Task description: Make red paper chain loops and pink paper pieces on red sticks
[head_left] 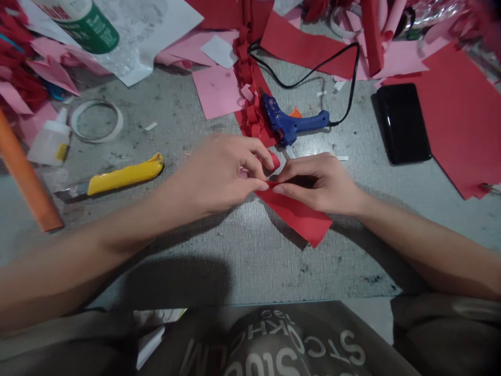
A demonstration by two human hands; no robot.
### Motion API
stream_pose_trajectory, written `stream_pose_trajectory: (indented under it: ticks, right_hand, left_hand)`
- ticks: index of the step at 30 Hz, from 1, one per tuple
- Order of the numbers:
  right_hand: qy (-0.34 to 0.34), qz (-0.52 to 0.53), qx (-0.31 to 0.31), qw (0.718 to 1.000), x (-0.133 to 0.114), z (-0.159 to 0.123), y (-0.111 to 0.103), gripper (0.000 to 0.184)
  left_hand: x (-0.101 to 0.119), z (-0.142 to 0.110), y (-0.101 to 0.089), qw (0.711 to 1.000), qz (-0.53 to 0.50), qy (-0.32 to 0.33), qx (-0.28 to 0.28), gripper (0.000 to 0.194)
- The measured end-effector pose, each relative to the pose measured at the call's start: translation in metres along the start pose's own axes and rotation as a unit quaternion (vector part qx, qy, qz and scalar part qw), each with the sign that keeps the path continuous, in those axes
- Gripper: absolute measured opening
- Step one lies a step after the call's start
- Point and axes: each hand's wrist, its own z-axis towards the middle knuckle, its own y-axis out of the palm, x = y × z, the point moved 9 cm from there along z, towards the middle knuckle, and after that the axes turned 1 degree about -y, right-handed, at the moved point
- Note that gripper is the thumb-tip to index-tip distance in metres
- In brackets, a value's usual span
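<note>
A red paper strip (299, 214) slants down to the right from between my hands, its free end just above the table. My left hand (230, 172) pinches the strip's upper end between thumb and fingers. Close beside it, the thumb and index finger of my right hand (317, 183) grip the same end. A small curl of red paper (275, 161) shows behind my left fingers; what it joins is hidden. Beyond my hands lies a blue glue gun (293, 122) with a black cord, next to a red paper chain (252, 112).
On the left are a yellow utility knife (125, 175), a tape roll (97, 121), a small glue bottle (50, 140) and an orange stick (27, 177). A black phone (404, 124) rests by red paper sheets (465, 120) on the right. Paper scraps crowd the table's far side.
</note>
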Motion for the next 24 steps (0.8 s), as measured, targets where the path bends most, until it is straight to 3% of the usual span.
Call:
stream_pose_trajectory:
  ticks: [8, 18, 24]
  right_hand:
    - [-0.037, -0.01, 0.011, 0.999, -0.014, -0.001, -0.005, 0.018]
    - [-0.163, -0.095, -0.007, 0.982, -0.039, -0.01, 0.003, 0.014]
    - [-0.176, -0.14, -0.012, 0.974, -0.041, -0.012, 0.006, 0.009]
  left_hand:
    - [-0.002, 0.002, 0.011, 0.994, -0.069, -0.062, -0.052, 0.016]
    - [0.001, 0.0, 0.019, 0.992, -0.105, -0.049, -0.055, 0.023]
    - [-0.001, -0.001, 0.021, 0.993, -0.095, -0.047, -0.047, 0.025]
